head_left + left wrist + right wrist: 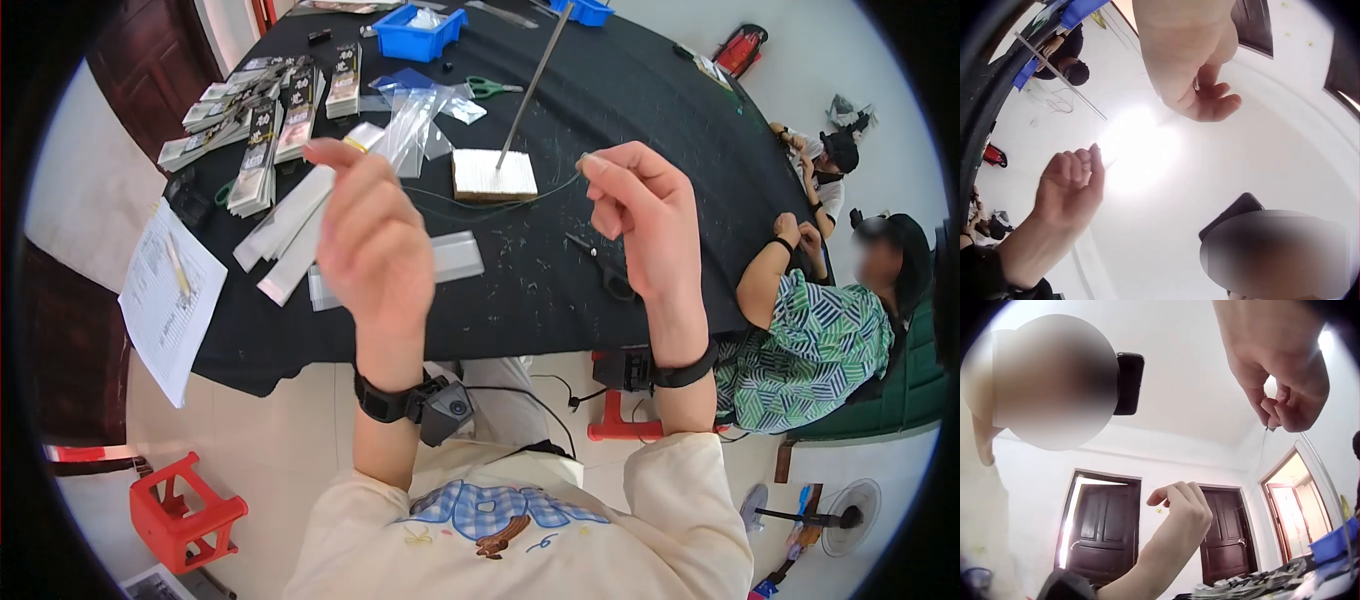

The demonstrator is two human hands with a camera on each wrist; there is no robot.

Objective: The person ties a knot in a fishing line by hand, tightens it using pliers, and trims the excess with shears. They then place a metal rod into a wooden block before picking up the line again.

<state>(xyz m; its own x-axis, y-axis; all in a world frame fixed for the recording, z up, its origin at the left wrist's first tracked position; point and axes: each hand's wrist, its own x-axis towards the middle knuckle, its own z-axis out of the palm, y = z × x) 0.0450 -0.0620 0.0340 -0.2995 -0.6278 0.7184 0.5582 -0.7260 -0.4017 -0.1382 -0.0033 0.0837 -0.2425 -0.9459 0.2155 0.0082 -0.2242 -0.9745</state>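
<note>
My right hand point(655, 215) is raised over the table, its thumb and index finger pinching a thin, greenish line point(540, 198). The line curves left across the table view and passes out of sight behind my left hand point(375, 235). That hand is raised too, blurred, with its fingers bent. In the right wrist view the left hand point(1175, 515) has loosely curved fingers, and I cannot tell whether it holds the line. Beyond and between the hands, a metal rod point(535, 90) stands tilted in a white-topped block point(493, 175).
Black-handled scissors point(612, 272) lie below the right hand. Clear plastic sleeves point(455, 256), printed packets point(262, 150), green-handled scissors point(490, 88) and a blue bin point(418, 38) are on the black-covered table. Another person point(820, 330) sits at the right. A red stool point(185, 510) stands lower left.
</note>
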